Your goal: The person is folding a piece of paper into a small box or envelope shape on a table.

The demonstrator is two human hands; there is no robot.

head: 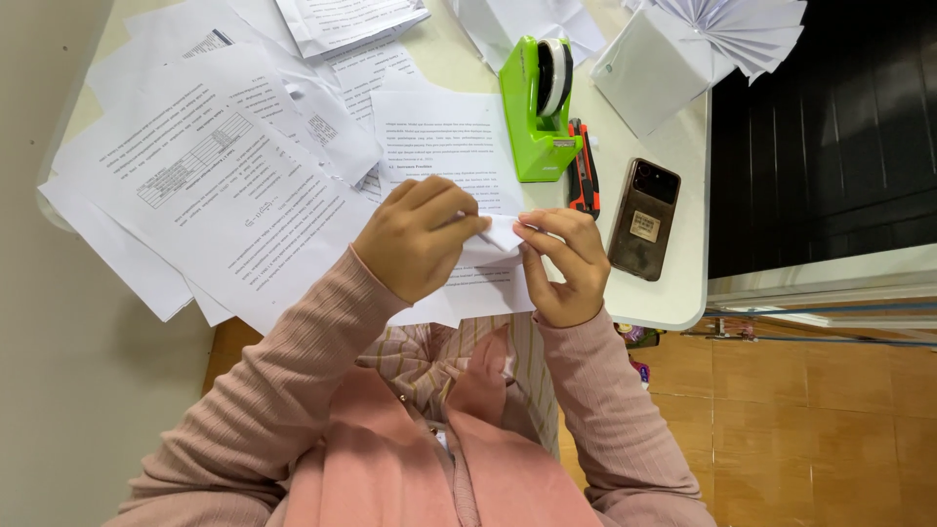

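Printed sheet (pixel 444 137) at near table (pixel 673 303) edge, lower edge lifted. Left hand (pixel 418 237) and right hand (pixel 564 265) both pinching folded corner (pixel 500 234), fingertips pressed together. Paper likely light, limp, tears easily; best held at crease. Green tape dispenser (pixel 537 107) just beyond.

Matt paper sheet (pixel 444 146), glossy plastic tape dispenser (pixel 535 117).

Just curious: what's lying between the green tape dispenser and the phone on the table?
A red-and-black box cutter lies between the tape dispenser and the phone, seen in the head view.
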